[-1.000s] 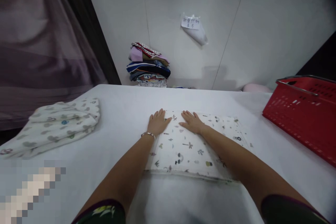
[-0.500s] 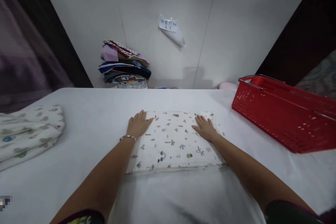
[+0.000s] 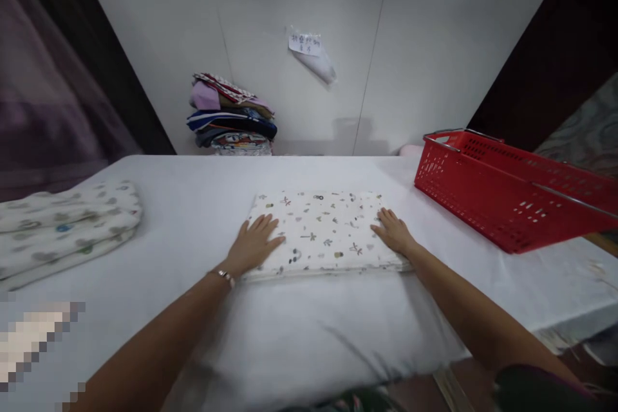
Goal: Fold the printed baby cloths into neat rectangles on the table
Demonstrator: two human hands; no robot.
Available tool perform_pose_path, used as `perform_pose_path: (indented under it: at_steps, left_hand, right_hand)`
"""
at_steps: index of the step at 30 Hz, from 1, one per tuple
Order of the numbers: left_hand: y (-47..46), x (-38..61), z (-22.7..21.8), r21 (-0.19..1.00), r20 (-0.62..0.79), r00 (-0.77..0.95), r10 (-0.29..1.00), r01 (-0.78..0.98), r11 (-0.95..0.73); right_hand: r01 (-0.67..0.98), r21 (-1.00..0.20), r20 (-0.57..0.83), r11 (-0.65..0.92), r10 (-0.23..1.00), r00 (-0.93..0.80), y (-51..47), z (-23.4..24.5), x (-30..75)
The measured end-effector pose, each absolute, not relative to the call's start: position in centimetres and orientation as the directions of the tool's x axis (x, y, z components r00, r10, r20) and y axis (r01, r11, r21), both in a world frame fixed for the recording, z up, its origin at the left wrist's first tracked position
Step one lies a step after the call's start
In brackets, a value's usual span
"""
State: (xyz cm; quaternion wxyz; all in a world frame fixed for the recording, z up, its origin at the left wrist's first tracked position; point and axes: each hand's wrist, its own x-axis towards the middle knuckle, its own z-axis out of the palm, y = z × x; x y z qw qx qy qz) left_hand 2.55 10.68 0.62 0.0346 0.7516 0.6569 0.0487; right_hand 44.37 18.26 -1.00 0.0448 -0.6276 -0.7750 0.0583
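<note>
A white cloth (image 3: 323, 232) printed with small plants and shapes lies folded into a flat rectangle in front of me. My left hand (image 3: 253, 244) rests on its left side, fingers spread, with a bracelet at the wrist. On the opposite side, my right hand (image 3: 393, 232) touches the cloth's right edge, fingers also stretched out. Neither hand grips anything. Another white patterned cloth (image 3: 72, 225) lies loosely folded at the far left of the table.
The white-covered table (image 3: 193, 193) reaches back to the wall. A red plastic basket (image 3: 487, 193) with metal handles stands at the right. Several folded clothes (image 3: 232, 119) are stacked at the back left. A paper note (image 3: 306, 45) hangs on the wall.
My left hand has slid toward me along the cloth's left side. My right hand has moved outward to the right edge. The view has shifted slightly, showing the table's front edge.
</note>
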Motion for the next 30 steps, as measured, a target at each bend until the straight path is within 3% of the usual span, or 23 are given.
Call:
perform_pose_path:
  at_steps: [5,10,18,21,24,27,30]
  left_hand:
    - [10.0,3.2,1.1,0.135,0.028,0.111,0.993,0.984,-0.114]
    - [6.9,3.0,2.2,0.154,0.073,0.08,0.994,0.984,-0.091]
    - [2.4,1.7,0.0,0.254,0.147,0.032,0.989,0.965,-0.069]
    - [1.9,1.9,0.4,0.299,0.233,-0.021,0.972,0.953,-0.051]
    - [1.1,2.9,1.1,0.328,0.327,0.032,0.945,0.933,-0.145]
    - [0.6,4.9,1.7,0.329,0.336,0.187,0.923,0.895,-0.301]
    - [0.8,7.4,1.9,0.306,0.328,0.299,0.896,0.864,-0.4]
  right_hand:
    - [0.943,-0.201,0.06,0.266,0.964,-0.259,18.4,-0.7,44.4]
    - [0.941,-0.332,0.03,0.072,0.997,-0.065,15.7,-0.2,46.1]
    - [0.96,-0.271,0.072,0.063,0.996,-0.045,10.9,0.1,47.3]
    - [0.966,-0.216,0.213,0.142,0.972,-0.096,9.6,0.5,46.2]
    - [0.906,-0.249,0.319,0.343,0.912,-0.258,8.1,1.0,43.8]
    - [0.775,-0.296,0.31,0.558,0.824,-0.474,6.9,1.8,40.4]
    - [0.701,-0.289,0.284,0.652,0.757,-0.588,6.4,2.2,37.0]
